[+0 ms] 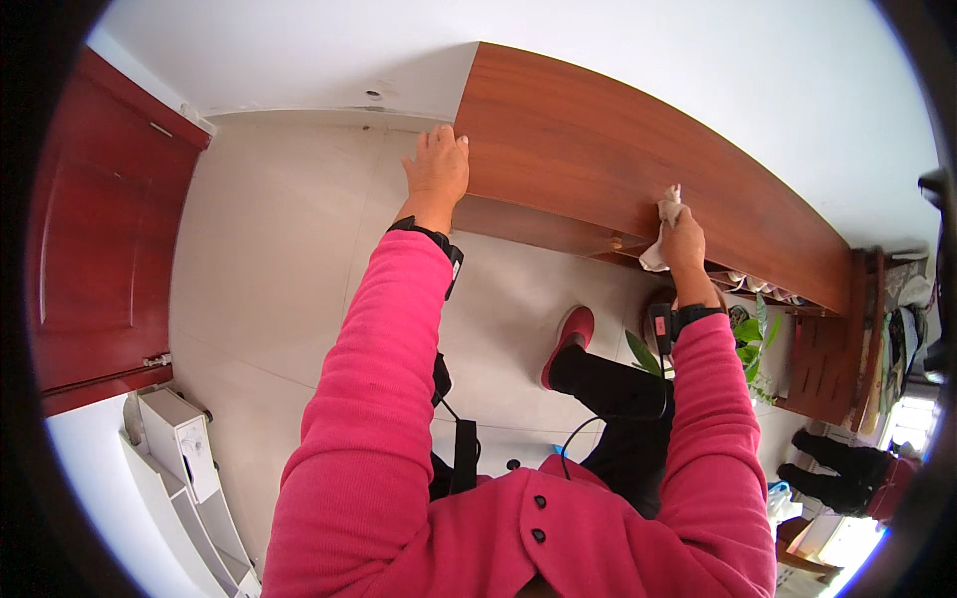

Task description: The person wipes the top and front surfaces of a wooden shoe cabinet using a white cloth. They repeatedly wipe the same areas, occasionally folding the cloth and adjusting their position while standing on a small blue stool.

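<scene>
A long brown wooden cabinet (568, 142) stands against the white wall, its flat top facing me. At the cabinet's left end, my left hand (437, 164) rests by the edge with its fingers slightly spread and nothing held. My right hand (683, 238) grips a pale cloth (665, 232) near the front edge of the top, farther right. Part of the cloth hangs down over that edge. Shoes (755, 284) sit on a shelf under the top, partly hidden by my right forearm.
A potted plant (748, 344) stands below my right wrist. At left are a red door (112, 232) and a white shelf unit (176, 441). Another wooden cabinet (822, 366) stands at right, with another person (845, 475) near it. Pale floor tiles (262, 284) lie below.
</scene>
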The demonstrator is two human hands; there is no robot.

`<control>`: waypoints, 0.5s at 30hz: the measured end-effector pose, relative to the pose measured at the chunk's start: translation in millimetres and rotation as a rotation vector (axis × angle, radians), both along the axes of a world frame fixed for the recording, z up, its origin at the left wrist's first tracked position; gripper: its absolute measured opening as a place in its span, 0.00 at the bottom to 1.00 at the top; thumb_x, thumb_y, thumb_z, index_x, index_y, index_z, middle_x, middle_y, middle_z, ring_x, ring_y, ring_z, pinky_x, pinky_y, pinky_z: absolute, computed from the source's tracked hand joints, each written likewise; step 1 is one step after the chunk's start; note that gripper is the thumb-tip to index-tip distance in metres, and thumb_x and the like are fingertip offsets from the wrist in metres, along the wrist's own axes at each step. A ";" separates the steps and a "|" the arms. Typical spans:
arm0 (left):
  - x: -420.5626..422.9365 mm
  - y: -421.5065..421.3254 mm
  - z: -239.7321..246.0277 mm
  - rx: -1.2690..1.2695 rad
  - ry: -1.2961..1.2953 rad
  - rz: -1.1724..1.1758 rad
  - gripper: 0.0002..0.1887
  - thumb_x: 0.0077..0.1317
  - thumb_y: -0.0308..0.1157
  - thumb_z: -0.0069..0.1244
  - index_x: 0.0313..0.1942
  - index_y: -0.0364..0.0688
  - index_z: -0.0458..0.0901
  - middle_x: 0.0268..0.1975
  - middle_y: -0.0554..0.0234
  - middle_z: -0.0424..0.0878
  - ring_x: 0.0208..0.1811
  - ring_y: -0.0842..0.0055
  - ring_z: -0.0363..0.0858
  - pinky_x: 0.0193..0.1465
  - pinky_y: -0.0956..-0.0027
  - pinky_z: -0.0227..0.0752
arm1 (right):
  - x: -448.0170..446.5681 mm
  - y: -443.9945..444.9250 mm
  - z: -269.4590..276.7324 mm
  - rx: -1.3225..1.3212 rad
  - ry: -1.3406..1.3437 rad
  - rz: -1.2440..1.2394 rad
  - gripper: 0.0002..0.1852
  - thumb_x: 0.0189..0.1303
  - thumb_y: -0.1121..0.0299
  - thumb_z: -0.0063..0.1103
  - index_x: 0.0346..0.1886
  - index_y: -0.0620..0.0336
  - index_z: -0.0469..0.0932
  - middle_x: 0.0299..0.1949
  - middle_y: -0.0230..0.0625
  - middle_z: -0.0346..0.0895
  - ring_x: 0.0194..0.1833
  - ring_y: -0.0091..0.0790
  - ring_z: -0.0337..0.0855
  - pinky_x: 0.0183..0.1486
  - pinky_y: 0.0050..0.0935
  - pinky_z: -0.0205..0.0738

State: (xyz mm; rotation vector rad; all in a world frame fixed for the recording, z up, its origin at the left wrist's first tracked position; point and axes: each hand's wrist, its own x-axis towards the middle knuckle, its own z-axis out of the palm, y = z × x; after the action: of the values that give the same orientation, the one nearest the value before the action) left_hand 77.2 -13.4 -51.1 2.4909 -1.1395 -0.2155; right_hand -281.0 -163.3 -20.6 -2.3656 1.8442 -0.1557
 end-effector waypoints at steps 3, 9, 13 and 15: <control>3.0 0.3 -2.3 -0.050 0.036 0.022 0.17 0.74 0.43 0.36 0.54 0.42 0.70 0.58 0.56 0.75 0.62 0.60 0.69 0.59 0.43 0.63 | 40.0 -10.4 -9.8 -0.014 -0.058 0.012 0.12 0.66 0.65 0.49 0.47 0.60 0.72 0.44 0.55 0.80 0.48 0.59 0.79 0.48 0.52 0.72; 9.4 -2.6 -18.5 -0.174 0.122 0.014 0.15 0.74 0.43 0.37 0.51 0.43 0.71 0.55 0.59 0.77 0.59 0.60 0.71 0.56 0.46 0.68 | 231.4 15.8 -1.3 0.071 -0.237 0.466 0.10 0.60 0.71 0.51 0.44 0.54 0.77 0.44 0.48 0.80 0.48 0.53 0.80 0.51 0.46 0.74; 13.5 -3.4 -17.0 -0.098 0.213 0.000 0.18 0.74 0.44 0.35 0.53 0.42 0.72 0.55 0.54 0.77 0.59 0.56 0.73 0.55 0.48 0.70 | 240.1 86.7 -16.9 0.055 -0.322 0.728 0.06 0.61 0.73 0.48 0.41 0.57 0.73 0.42 0.48 0.80 0.46 0.51 0.82 0.47 0.45 0.77; 11.5 -6.9 -15.3 -0.106 0.201 0.060 0.21 0.74 0.46 0.33 0.58 0.44 0.71 0.57 0.52 0.77 0.59 0.54 0.73 0.56 0.49 0.70 | 180.3 114.7 -24.2 0.137 -0.304 0.735 0.07 0.60 0.75 0.49 0.41 0.58 0.72 0.42 0.48 0.79 0.46 0.52 0.81 0.48 0.47 0.76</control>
State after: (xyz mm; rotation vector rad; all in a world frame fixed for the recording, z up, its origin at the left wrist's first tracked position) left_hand 88.7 -20.3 -66.3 2.3458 -0.9672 -0.3696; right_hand -100.7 -48.7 -44.7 -2.5638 0.7605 -0.2708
